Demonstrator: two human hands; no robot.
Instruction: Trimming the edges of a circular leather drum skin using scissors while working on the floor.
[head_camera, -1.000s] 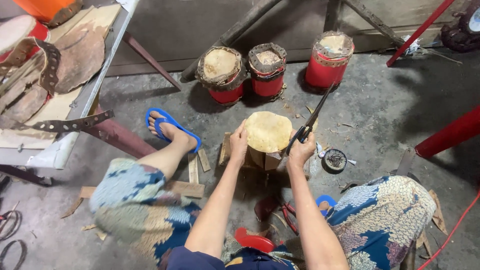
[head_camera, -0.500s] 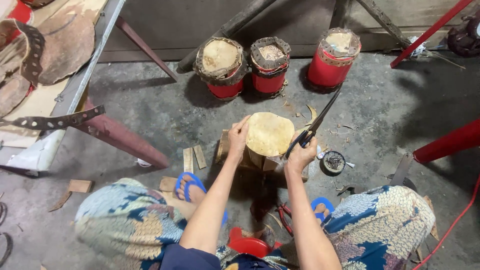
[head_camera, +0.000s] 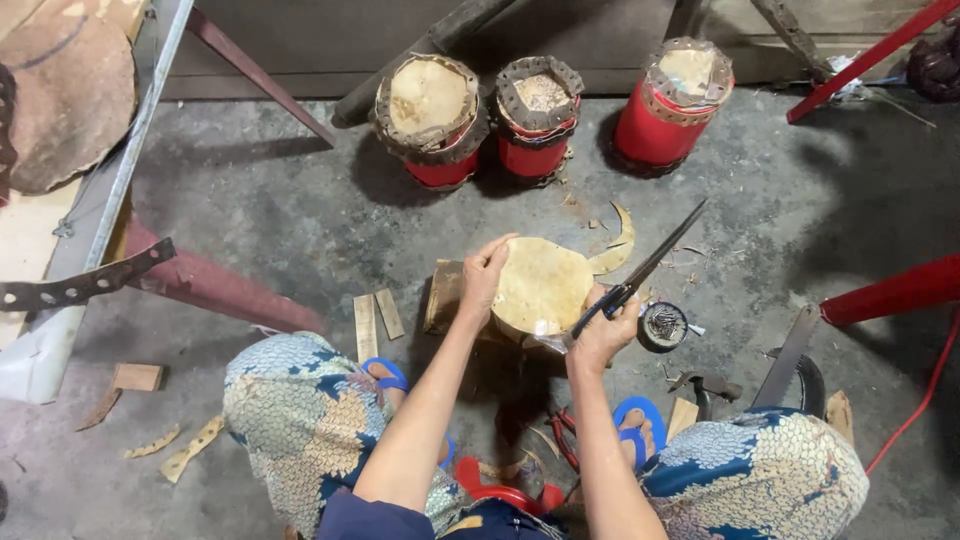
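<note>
**Hands on a drum skin, blade in the right**

At 6 o'clock, nearest the camera, sit the person's knees in patterned cloth, with blue sandals (head_camera: 640, 415) on the feet and a red stool (head_camera: 500, 492) between them.

Just beyond, at the centre, stands the drum (head_camera: 540, 285) with its pale skin facing up. The left hand (head_camera: 487, 272) curls over the drum's rim at 9 o'clock, fingers closed on the edge. The right hand (head_camera: 603, 335) is clenched round the handle of a long knife (head_camera: 640, 270) at the drum's 4 o'clock; the blade slants up toward 1 o'clock, above the floor.

A small round tin (head_camera: 663, 325) lies just beside the right hand at 3 o'clock. A curved skin offcut (head_camera: 615, 250) lies touching the drum at 1 o'clock. Wood slats (head_camera: 376, 320) lie at 9 o'clock.

Farthest, at 12 o'clock, three red drums (head_camera: 535, 115) stand in a row near the wall.
</note>
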